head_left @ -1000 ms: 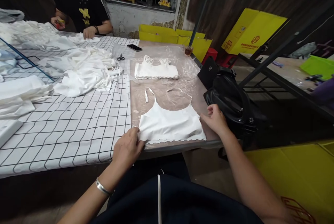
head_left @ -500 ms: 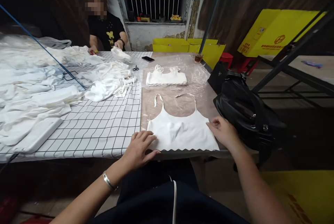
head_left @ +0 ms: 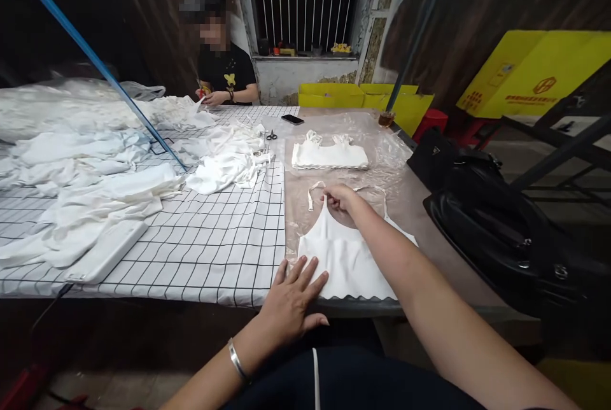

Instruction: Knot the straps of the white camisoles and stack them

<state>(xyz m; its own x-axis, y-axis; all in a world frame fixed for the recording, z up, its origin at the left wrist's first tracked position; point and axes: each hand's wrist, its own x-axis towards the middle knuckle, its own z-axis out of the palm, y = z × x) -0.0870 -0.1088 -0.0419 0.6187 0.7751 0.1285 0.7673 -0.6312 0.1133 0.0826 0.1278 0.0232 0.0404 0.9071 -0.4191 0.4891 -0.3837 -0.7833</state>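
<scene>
A white camisole top (head_left: pixel 346 254) with thin straps and a wavy hem lies flat at the table's front edge. My left hand (head_left: pixel 292 298) rests with spread fingers on its lower left corner. Reaching across the top, my right hand (head_left: pixel 340 197) pinches the base of its left strap (head_left: pixel 312 197). My right forearm covers part of the top's right side. Behind it, a neat stack of white tops (head_left: pixel 329 155) lies on clear plastic sheeting (head_left: pixel 382 142).
Heaps of white garments (head_left: pixel 224 162) cover the checked cloth (head_left: pixel 229 238) to the left. Scissors (head_left: pixel 272 135) and a phone (head_left: pixel 292 119) lie farther back. A black bag (head_left: pixel 482 225) sits at right. A person (head_left: pixel 226 79) works across the table, near a blue pole (head_left: pixel 95 56).
My right hand has moved from the top's right side to its left strap and closed on it. My left hand stays at the lower left corner. The view has shifted left.
</scene>
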